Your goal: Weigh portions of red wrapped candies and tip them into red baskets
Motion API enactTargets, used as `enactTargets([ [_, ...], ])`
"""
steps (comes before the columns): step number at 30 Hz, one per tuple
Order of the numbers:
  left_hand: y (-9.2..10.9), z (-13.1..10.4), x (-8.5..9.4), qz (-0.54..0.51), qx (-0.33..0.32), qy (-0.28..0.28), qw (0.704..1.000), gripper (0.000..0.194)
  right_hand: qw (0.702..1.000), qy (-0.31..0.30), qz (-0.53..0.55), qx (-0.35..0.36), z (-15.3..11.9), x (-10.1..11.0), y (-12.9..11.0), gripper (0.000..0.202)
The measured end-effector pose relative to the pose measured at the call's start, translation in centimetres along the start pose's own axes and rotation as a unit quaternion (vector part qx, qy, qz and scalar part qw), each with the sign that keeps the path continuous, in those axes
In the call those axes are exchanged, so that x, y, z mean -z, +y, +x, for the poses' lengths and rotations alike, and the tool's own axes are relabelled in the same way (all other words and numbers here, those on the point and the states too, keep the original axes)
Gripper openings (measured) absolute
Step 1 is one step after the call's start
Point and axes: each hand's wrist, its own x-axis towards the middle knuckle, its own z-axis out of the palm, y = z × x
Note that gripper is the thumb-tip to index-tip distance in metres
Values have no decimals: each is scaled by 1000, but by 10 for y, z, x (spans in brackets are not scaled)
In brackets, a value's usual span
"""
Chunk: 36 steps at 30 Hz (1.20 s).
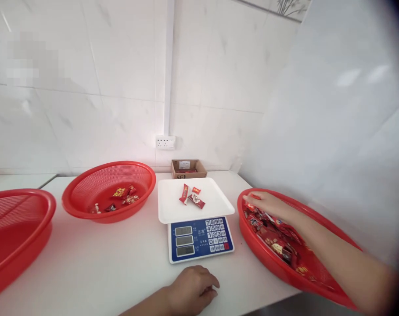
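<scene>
My right hand (pixel 268 205) reaches over the far end of the right red basket (pixel 258 245). Its fingers are closed at what looks like a small red candy packet, partly hidden by the hand. Many red-wrapped candies (pixel 273 239) lie below it in that basket. Near the table's front, my left hand (pixel 194 289) rests with fingers curled in; whether anything is inside cannot be seen. Just beyond it stands a digital scale (pixel 201 240) with a white tray (pixel 169 206). On the tray lie a long red-and-white packet (pixel 185 194), a dark red packet (pixel 196 201) and a small red candy (pixel 196 190).
A round red basket (pixel 77 210) with several candy packets (pixel 119 192) stands left of the scale. Another red basket (pixel 24 250) is cut off at the left edge. Behind the scale sits a small cardboard box (pixel 189 175) near the wall, below a socket (pixel 165 142).
</scene>
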Motion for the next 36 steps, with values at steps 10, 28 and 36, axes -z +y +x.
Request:
enactTargets([
  [10, -23, 5, -24, 49, -52, -3, 997, 22, 996, -60, -44, 46, 62, -67, -84, 38],
  [28, -32, 12, -34, 79, -77, -10, 994, 18, 967, -61, 245, -12, 66, -76, -101, 11],
  [36, -29, 11, -31, 63, -74, -13, 995, 20, 937, 15, 336, -93, 85, -92, -96, 13],
])
